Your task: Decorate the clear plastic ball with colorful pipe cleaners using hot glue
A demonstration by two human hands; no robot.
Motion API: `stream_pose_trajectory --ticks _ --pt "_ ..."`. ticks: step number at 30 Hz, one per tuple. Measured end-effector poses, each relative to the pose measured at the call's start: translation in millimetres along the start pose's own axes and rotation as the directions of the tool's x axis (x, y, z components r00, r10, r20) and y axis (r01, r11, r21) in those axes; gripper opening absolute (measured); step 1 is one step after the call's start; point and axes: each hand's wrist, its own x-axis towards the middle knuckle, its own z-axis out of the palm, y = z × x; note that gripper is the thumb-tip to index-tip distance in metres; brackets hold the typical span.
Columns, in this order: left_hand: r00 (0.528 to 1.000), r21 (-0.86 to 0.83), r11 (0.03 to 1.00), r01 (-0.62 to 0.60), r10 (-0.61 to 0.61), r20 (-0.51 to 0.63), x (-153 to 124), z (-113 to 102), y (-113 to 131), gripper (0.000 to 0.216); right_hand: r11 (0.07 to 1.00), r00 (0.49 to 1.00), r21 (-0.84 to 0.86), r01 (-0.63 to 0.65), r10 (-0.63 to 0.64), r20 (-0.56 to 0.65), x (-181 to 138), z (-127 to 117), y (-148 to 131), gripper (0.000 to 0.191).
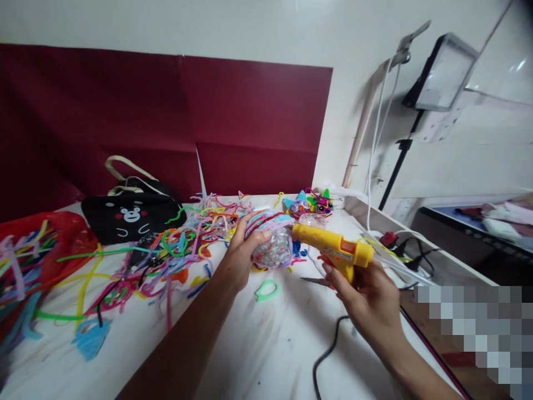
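My left hand (pixel 241 253) is closed around a rounded craft piece (pixel 272 248), clear and glittery below with striped blue, red and lilac pipe cleaners across its top. In my right hand (pixel 370 294) is a yellow hot glue gun (pixel 328 243), its nozzle pointing left at the craft piece's right edge. A clear glue stick (pixel 410 272) sticks out from the gun's back. On the table under the gun lies a pointed metal blade (pixel 315 281), its other end hidden by my right hand. A mint-green loop (pixel 267 290) lies just in front of the craft piece.
Tangled pipe cleaners (pixel 187 239) spread across the table's left, beside a red bag (pixel 75 241) and a black bag (pixel 133 214). Two colourful cat-eared crafts (pixel 298 205) stand behind. A black cable (pixel 325 355) crosses the front. A red plug (pixel 388 239) sits at right.
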Motion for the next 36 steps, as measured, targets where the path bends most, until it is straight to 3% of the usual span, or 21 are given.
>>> stream_pose_trajectory --ticks 15,32,36 --pt "1.0 0.023 1.0 -0.015 0.016 -0.007 -1.5 3.0 2.1 0.071 0.987 0.987 -0.043 0.156 -0.155 0.039 -5.0 3.4 -19.5 0.012" --pt "1.0 0.02 1.0 -0.013 0.013 0.001 -1.7 2.9 0.2 0.07 0.976 0.973 -0.061 0.211 -0.204 0.104 -9.8 2.7 -23.6 0.015" --pt "1.0 0.033 0.999 -0.016 0.016 -0.006 -1.6 1.9 -0.6 0.069 0.973 0.976 -0.094 0.213 -0.207 0.074 -9.7 1.9 -23.6 0.015"
